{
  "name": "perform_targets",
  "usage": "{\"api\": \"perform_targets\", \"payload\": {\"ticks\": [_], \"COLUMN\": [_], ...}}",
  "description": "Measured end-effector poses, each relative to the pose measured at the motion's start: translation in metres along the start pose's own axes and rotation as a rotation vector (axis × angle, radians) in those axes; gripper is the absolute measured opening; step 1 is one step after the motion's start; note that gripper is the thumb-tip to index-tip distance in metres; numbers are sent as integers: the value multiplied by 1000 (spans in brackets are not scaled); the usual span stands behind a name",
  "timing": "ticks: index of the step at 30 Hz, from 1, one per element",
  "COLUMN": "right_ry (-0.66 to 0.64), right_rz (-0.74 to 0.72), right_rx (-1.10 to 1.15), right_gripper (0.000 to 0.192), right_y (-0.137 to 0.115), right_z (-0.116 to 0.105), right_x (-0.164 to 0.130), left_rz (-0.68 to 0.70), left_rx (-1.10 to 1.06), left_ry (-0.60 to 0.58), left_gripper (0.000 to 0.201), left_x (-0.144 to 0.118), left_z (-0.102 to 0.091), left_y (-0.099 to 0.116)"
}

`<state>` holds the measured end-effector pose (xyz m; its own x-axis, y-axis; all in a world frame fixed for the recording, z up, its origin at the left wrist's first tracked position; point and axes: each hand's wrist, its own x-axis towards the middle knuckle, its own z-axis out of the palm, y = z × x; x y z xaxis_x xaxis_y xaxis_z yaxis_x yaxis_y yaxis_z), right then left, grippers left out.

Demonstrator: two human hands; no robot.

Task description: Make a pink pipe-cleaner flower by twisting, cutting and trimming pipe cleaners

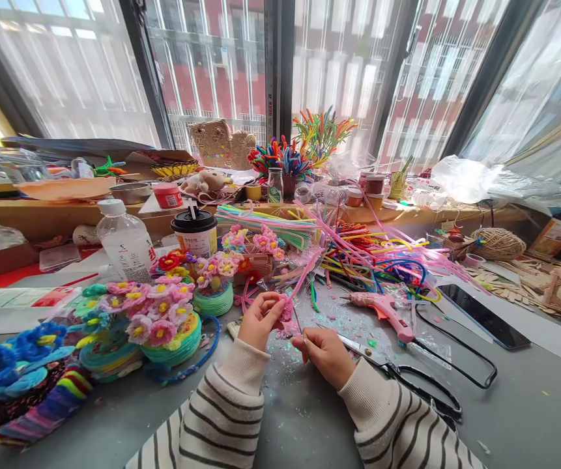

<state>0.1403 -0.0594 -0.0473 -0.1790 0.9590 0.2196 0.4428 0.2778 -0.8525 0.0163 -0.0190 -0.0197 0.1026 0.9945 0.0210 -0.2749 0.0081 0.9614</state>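
Observation:
My left hand (264, 319) is closed on a pink pipe cleaner (287, 307), which is bunched into small loops at the fingertips. A straight pink length rises from it toward the upper right. Lower and to the right, my right hand (326, 352) pinches the end of a thin, dark wire-like strand (298, 324) that runs up to the pink loops. Beside my right hand lie scissors with black handles (427, 391). A pink glue gun (382, 311) rests beyond them.
Finished pipe cleaner flowers (158, 312) in coiled pots stand on the left, near a plastic bottle (126, 241) and a lidded cup (195, 231). Loose pipe cleaners (363, 251) pile up behind my hands. A phone (483, 316) lies at right. Glitter dots the grey table (290, 423).

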Motion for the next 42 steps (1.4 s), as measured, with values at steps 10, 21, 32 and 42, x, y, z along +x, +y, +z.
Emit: {"api": "perform_targets", "payload": {"ticks": [10, 21, 32, 42], "right_ry": [18, -126, -18, -7], "right_rz": [22, -46, 7, 5], "right_rx": [-5, 45, -41, 13], "right_gripper": [49, 57, 50, 50], "right_y": [2, -4, -3, -1], "right_z": [0, -2, -2, -2], "right_x": [2, -3, -1, 0], "left_rz": [17, 18, 58, 45], "left_rx": [-86, 12, 44, -77], "left_ry": [9, 14, 5, 36], "left_gripper": [30, 33, 33, 34], "left_x": [-2, -3, -1, -1], "left_z": [1, 4, 3, 2], "left_y": [1, 3, -1, 0]}}
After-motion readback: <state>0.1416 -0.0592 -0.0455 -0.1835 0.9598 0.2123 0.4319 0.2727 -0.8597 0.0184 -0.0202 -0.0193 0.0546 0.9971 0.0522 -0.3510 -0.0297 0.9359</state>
